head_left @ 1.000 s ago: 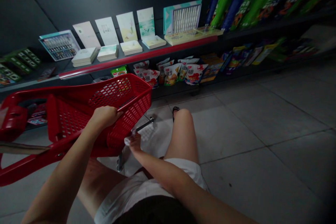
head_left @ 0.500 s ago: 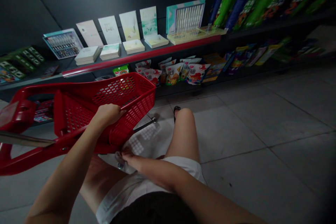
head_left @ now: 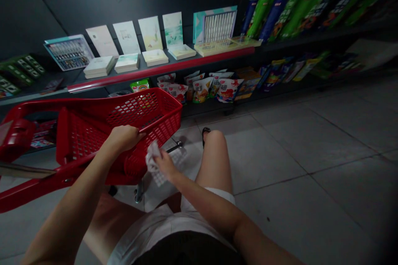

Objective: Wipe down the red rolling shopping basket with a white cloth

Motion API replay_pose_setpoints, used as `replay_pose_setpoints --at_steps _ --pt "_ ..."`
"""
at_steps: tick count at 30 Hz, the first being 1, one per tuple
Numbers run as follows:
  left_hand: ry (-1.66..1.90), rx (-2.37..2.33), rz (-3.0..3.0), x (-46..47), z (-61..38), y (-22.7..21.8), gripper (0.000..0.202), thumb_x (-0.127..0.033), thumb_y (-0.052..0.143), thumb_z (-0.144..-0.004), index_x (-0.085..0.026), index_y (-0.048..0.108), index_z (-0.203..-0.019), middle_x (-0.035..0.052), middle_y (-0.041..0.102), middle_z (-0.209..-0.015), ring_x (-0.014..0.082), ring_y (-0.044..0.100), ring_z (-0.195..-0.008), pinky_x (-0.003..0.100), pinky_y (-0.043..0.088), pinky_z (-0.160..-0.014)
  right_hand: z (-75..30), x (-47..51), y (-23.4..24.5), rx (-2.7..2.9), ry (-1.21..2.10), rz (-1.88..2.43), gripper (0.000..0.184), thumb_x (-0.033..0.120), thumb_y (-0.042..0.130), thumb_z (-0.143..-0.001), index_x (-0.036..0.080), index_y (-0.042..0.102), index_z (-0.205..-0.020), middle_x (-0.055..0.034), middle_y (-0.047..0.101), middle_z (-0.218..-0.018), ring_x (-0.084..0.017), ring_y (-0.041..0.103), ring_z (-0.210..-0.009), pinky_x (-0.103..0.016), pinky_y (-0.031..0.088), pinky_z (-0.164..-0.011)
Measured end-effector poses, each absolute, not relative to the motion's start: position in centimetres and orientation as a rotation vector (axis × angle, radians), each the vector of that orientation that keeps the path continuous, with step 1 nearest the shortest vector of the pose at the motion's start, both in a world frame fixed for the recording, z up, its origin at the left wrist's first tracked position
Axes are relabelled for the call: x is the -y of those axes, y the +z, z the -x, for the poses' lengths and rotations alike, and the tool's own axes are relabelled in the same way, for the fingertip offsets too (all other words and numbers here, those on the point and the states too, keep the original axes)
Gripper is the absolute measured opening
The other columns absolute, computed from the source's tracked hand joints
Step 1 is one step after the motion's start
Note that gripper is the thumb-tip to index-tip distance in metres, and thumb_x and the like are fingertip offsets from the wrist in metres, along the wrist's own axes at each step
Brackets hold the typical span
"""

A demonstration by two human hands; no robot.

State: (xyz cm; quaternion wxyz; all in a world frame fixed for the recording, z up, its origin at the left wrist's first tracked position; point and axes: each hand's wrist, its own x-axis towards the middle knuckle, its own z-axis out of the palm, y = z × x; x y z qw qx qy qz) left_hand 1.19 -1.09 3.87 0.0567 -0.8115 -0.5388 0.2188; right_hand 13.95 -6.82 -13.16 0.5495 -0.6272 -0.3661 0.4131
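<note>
A red plastic shopping cart (head_left: 163, 122) with perforated sides stands in front of me on the left. My left hand (head_left: 124, 137) is closed over the near rim of its basket. Lower and to the right, my right hand (head_left: 166, 165) grips a crumpled whitish cloth (head_left: 153, 158), held close to the outside of the cart's near wall. Whether the cloth touches the wall I cannot tell. Below the basket a caster wheel (head_left: 138, 195) shows on the floor.
A dark shelf with a red front edge (head_left: 161, 69) runs behind the cart. It carries notebooks (head_left: 155, 57), pen sets (head_left: 220, 25) and green and blue packages (head_left: 280, 16). Snack bags (head_left: 228, 89) fill the lower level. Grey floor tiles (head_left: 280, 153) extend to the right.
My right hand has come up from under the cart's lower edge with the cloth, to beside the basket wall. My left hand stays on the rim. The view has shifted slightly.
</note>
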Motion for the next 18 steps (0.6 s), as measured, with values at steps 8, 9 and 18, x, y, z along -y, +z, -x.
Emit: replay_pose_setpoints --at_steps 8,9,18 --pt "0.674 1.561 2.496 1.6 -1.3 3.8 0.069 -0.061 0.019 -0.09 -0.018 0.074 -0.095 0.0178 0.073 -0.098 0.0311 0.069 -0.093 0.036 0.05 -0.076 -20.0 -0.3 -10.2 0.956 0.333 1.734 0.046 0.009 0.036 -0.082 0.006 0.055 -0.124 -0.0188 0.052 -0.112 -0.025 0.049 -0.109 -0.04 0.041 -0.099" --pt "0.671 1.549 2.493 1.6 -1.4 3.8 0.069 -0.06 0.02 -0.09 -0.018 0.074 -0.095 0.0177 0.073 -0.098 0.0309 0.069 -0.093 0.035 0.05 -0.076 -19.0 0.0 -10.4 1.009 0.308 1.709 0.045 0.008 0.038 -0.08 0.005 0.055 -0.122 -0.0189 0.051 -0.112 -0.026 0.048 -0.109 -0.041 0.039 -0.101" --pt "0.699 1.495 2.481 2.3 -1.3 4.4 0.063 -0.053 0.023 -0.092 -0.016 0.073 -0.094 0.0189 0.073 -0.093 0.0334 0.069 -0.09 0.038 0.051 -0.073 -20.6 5.7 -9.2 1.519 0.05 1.35 0.051 0.012 0.036 -0.081 0.012 0.055 -0.129 -0.0134 0.053 -0.122 -0.025 0.045 -0.115 -0.039 0.035 -0.104"
